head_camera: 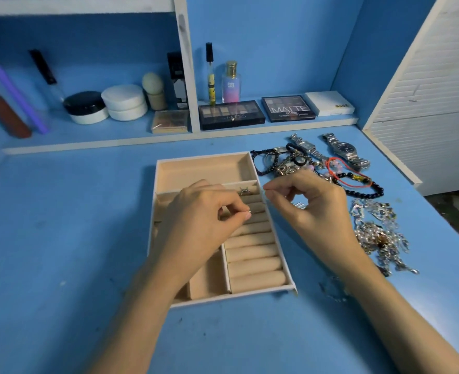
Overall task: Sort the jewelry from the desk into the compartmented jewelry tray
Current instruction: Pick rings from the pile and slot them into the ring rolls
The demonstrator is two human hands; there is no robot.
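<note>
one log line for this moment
left hand pinches small silver ring over beige compartmented tray | right hand pinches thin silver piece | tangled jewelry pile unsorted on blue desk

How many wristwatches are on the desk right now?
2. The silver rectangular-faced metal watch lies at the back edge of the jewelry pile; the silver round-faced metal watch lies just right of it. The pile may hide others.

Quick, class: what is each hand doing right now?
Left hand: pinching what looks like a ring over the tray.
Right hand: pinching a thin silver piece, too small to identify.
</note>
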